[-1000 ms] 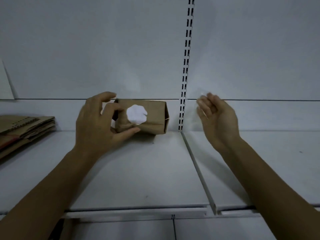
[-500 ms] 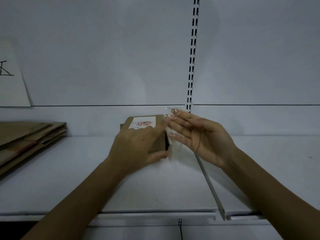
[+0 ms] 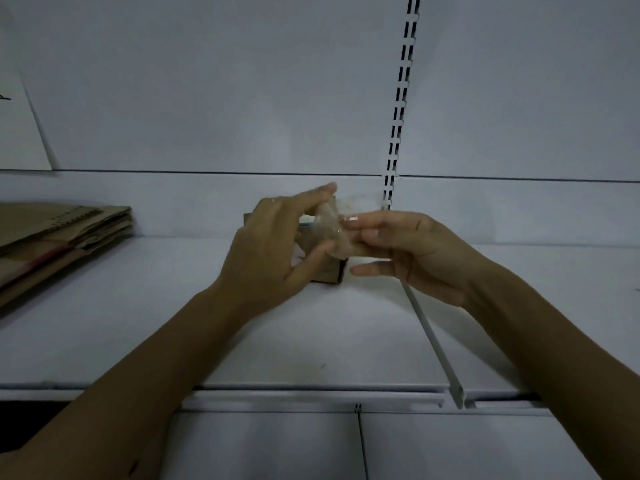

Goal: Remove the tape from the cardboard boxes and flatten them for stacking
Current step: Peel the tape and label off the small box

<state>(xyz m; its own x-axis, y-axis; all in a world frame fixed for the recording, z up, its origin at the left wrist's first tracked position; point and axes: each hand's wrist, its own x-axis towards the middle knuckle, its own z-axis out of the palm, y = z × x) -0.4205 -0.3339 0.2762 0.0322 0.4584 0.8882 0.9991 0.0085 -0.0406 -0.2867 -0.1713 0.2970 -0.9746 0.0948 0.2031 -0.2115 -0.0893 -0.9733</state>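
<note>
A small brown cardboard box (image 3: 330, 271) stands on the white shelf (image 3: 304, 344), mostly hidden behind my left hand (image 3: 270, 247). That hand grips the box's right end, index finger over the top and thumb low on the front. My right hand (image 3: 415, 251) comes in from the right, its thumb and fingers pinched on a strip of clear tape (image 3: 358, 204). The tape stretches from the box's end up across my fingertips. Where the tape still sticks to the box is hidden.
A stack of flattened cardboard (image 3: 59, 233) lies at the left end of the shelf. A slotted upright (image 3: 398, 116) runs up the white back wall. A thin divider rail (image 3: 433, 341) splits the shelf just right of the box. A paper sheet (image 3: 17, 126) leans at far left.
My left hand turned the box and shifted to its right end. My right hand came in from the right, closed on the clear tape and pulled it away from the box.
</note>
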